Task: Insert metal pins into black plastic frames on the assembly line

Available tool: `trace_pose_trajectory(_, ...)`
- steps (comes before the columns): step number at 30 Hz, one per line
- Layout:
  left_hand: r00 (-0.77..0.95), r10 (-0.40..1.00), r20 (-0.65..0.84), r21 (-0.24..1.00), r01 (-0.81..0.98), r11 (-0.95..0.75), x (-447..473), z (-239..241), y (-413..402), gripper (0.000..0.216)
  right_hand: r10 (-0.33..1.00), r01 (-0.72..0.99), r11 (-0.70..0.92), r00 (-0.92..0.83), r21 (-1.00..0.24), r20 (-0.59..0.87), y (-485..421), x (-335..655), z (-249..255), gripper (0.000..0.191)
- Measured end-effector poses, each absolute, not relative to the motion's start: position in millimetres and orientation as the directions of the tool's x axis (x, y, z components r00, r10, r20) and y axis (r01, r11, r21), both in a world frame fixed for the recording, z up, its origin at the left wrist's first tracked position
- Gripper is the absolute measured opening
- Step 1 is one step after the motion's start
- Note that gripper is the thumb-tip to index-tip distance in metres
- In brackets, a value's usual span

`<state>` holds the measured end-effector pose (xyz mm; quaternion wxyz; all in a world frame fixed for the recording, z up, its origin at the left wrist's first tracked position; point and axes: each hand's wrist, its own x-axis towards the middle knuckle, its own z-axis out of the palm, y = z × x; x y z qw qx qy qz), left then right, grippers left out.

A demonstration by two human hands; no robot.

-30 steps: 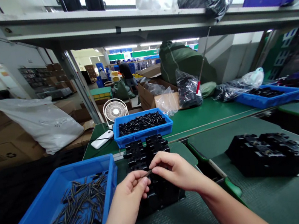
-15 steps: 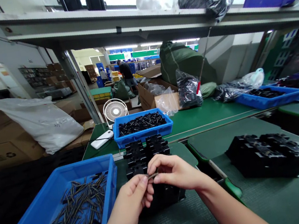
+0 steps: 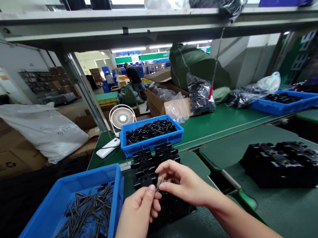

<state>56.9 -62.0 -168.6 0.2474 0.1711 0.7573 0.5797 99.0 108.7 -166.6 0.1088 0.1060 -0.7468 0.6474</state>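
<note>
My left hand (image 3: 138, 211) is closed, thumb and fingers pinching thin dark rods (image 3: 159, 182) that look like slim springs; how many is too small to tell. My right hand (image 3: 186, 181) meets it from the other side, its thumb and fingertips closed on the same thin pieces. Both hands are over a black moulded block assembly (image 3: 143, 163) with rows of knobs, and they hide its middle. To the left, many similar thin dark rods (image 3: 83, 223) lie loose in a large blue bin (image 3: 120, 178).
A smaller blue bin (image 3: 153, 142) of short black pins stands behind the block, beside a white fan (image 3: 122, 117) and a white handheld device (image 3: 108, 148). Another black block assembly (image 3: 289, 166) sits on the right mat. A metal shelf (image 3: 143, 22) crosses overhead. Two people are far behind.
The thin pieces between my fingertips have turned from nearly level to more upright. My right hand has shifted slightly left, and my left hand has barely moved.
</note>
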Motion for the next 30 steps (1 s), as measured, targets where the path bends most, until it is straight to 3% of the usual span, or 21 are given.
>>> trace_pose_trajectory(4,-0.876,0.464,0.129,0.806,0.365,0.465,55,-170,-68,0.038,-0.015,-0.297,0.269,-0.952,-0.916,0.304,105,107,-162,0.032)
trace_pose_trajectory(7,-0.828,0.464,0.315,0.718,0.528,0.454,57,-169,-70,0.027,-0.189,-0.271,0.013,-0.946,-0.962,0.264,109,113,-155,0.036)
trace_pose_trajectory(9,-0.804,0.479,0.352,0.704,0.565,0.43,58,-168,-70,0.024,-0.228,-0.266,-0.09,-0.932,-0.96,0.28,119,111,-153,0.036)
trace_pose_trajectory(11,-0.819,0.474,0.324,0.725,0.537,0.431,59,-168,-69,0.021,-0.082,-0.336,0.081,-0.94,-0.938,0.33,135,104,-157,0.032)
trace_pose_trajectory(13,-0.858,0.452,0.244,0.776,0.452,0.439,59,-168,-67,0.021,0.107,-0.343,0.386,-0.905,-0.857,0.411,154,93,-165,0.028)
trace_pose_trajectory(16,-0.897,0.427,0.114,0.85,0.311,0.426,56,-169,-65,0.025,0.201,-0.265,0.638,-0.849,-0.723,0.489,175,81,-180,0.029)
trace_pose_trajectory(30,-0.901,0.434,-0.003,0.903,0.184,0.389,54,-165,-63,0.03,0.076,-0.171,0.786,-0.927,-0.594,0.368,180,83,-185,0.043)
